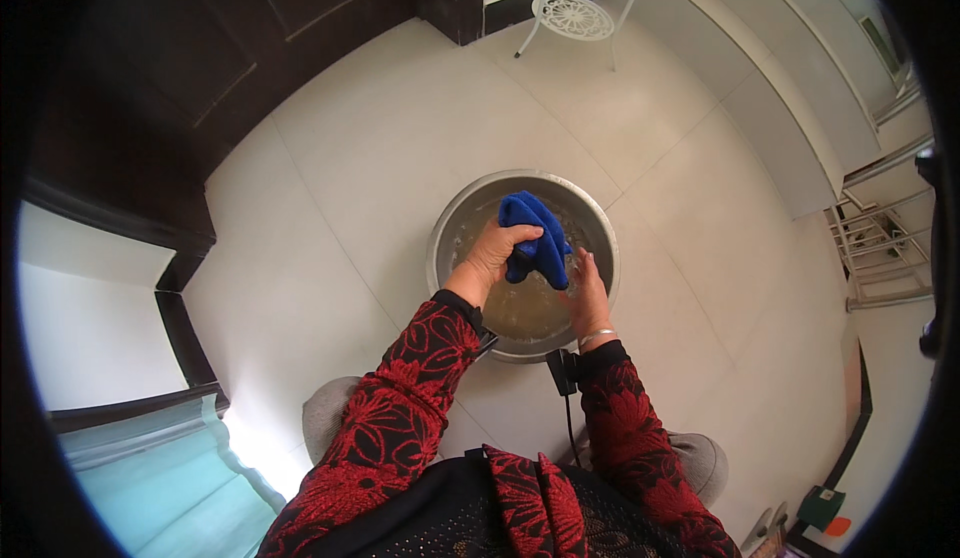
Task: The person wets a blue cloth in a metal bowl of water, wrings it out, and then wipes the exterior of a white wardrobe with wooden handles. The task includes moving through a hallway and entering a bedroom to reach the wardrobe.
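A wet-looking blue cloth (536, 232) is bunched in my left hand (491, 254), with the thumb pressed across it. It hangs over a round metal basin (442, 239) that stands on the floor and holds cloudy water (525, 314). My right hand (589, 292) is over the basin's right side, fingers pointing up beside the cloth. A bracelet circles that wrist. Whether the right fingers touch the cloth is hard to see. A black device with a cable (562, 372) is at the right wrist.
Pale tiles (360, 160) cover the floor around the basin. A dark panelled door (247, 48) stands at upper left, a white metal stand (574, 16) at the top. White steps (780, 123) and a metal rack (885, 243) are on the right. A turquoise curtain (172, 475) hangs at lower left.
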Demonstrator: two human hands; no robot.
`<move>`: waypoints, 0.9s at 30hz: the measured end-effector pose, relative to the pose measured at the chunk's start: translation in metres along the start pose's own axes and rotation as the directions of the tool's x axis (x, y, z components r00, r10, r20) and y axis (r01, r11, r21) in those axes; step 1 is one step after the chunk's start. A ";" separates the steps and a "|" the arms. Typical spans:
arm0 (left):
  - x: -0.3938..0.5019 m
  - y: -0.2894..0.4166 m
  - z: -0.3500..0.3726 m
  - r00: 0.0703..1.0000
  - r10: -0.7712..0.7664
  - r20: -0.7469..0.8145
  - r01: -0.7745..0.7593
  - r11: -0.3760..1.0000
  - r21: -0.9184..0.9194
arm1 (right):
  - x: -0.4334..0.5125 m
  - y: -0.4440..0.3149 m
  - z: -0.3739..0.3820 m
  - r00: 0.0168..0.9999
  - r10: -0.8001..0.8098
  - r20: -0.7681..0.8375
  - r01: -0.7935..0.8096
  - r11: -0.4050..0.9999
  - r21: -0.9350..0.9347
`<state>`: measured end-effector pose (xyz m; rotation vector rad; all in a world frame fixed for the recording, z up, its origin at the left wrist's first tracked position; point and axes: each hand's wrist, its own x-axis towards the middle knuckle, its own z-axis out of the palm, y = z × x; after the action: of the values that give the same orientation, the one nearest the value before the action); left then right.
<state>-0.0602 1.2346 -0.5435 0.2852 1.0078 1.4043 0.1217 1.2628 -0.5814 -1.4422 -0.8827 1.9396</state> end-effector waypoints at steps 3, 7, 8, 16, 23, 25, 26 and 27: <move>-0.007 0.005 0.009 0.993 -0.117 0.004 0.117 0.992 -0.039 | 0.013 0.009 0.002 0.986 -0.022 0.167 -0.015 0.976 0.215; -0.008 -0.015 0.020 0.981 -0.196 0.007 0.193 0.961 -0.196 | 0.016 0.011 0.009 0.906 0.066 0.417 -0.227 0.910 0.348; -0.005 -0.022 0.021 0.974 -0.226 -0.007 0.219 0.951 -0.220 | 0.014 0.011 0.010 0.876 0.104 0.471 -0.313 0.866 0.390; 0.018 -0.068 0.017 0.801 0.414 -0.432 0.021 0.702 0.712 | 0.000 -0.002 0.024 0.846 0.127 0.518 -0.294 0.921 0.254; 0.008 0.002 0.010 0.913 0.260 0.315 -0.399 0.404 0.823 | -0.001 -0.019 0.005 0.877 0.141 0.460 -0.294 0.913 0.282; -0.001 0.021 0.006 0.854 0.063 0.516 -0.520 0.088 0.850 | -0.002 -0.026 0.003 0.844 0.088 0.528 -0.261 0.929 0.263; -0.005 0.024 0.006 0.816 -0.001 0.578 -0.572 -0.144 0.807 | -0.003 -0.029 0.003 0.823 0.059 0.565 -0.234 0.941 0.243; -0.008 0.028 0.004 0.772 -0.060 0.633 -0.604 -0.381 0.700 | -0.004 -0.032 0.004 0.810 0.072 0.583 -0.227 0.953 0.198</move>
<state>-0.0748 1.2345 -0.5181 2.3276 1.5549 0.3181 0.1207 1.2792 -0.5531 -0.7939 -0.7264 2.5658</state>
